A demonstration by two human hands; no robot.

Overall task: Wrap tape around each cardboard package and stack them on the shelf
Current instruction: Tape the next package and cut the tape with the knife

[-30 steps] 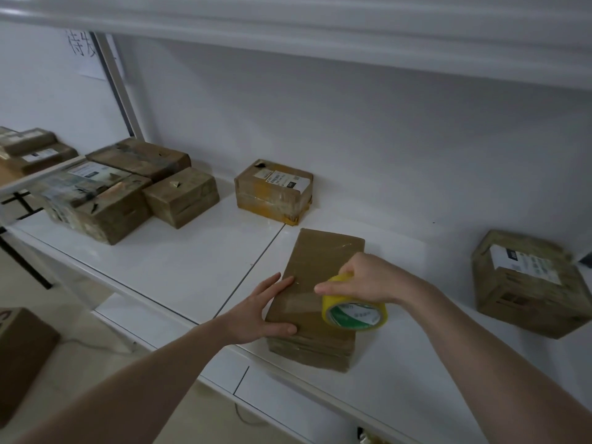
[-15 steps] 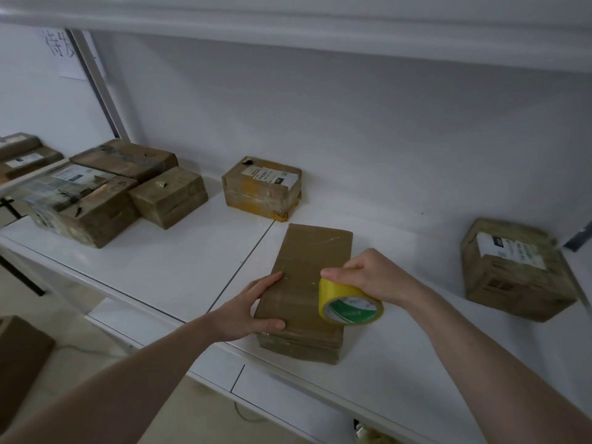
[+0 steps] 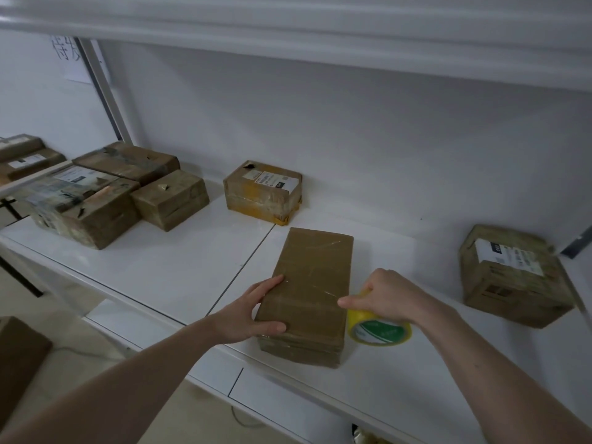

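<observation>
A long flat cardboard package [image 3: 312, 277] lies on the white shelf [image 3: 179, 270], its near end at the shelf's front edge. My left hand [image 3: 253, 312] grips the package's near left corner, thumb on the front face and fingers along the top edge. My right hand [image 3: 387, 298] holds a yellow tape roll [image 3: 379, 330] against the package's right side, low near the shelf surface. A strip of clear tape runs across the package's top toward the roll.
Several taped packages [image 3: 105, 193] cluster at the shelf's left. One labelled box [image 3: 262, 192] stands behind the package by the wall, another [image 3: 512, 277] at the right. An upper shelf [image 3: 320, 36] overhangs. A brown box [image 3: 19, 357] sits on the floor at lower left.
My right hand carried the tape roll from the package's top over its right edge and down beside it. My left hand kept its hold on the near left corner.
</observation>
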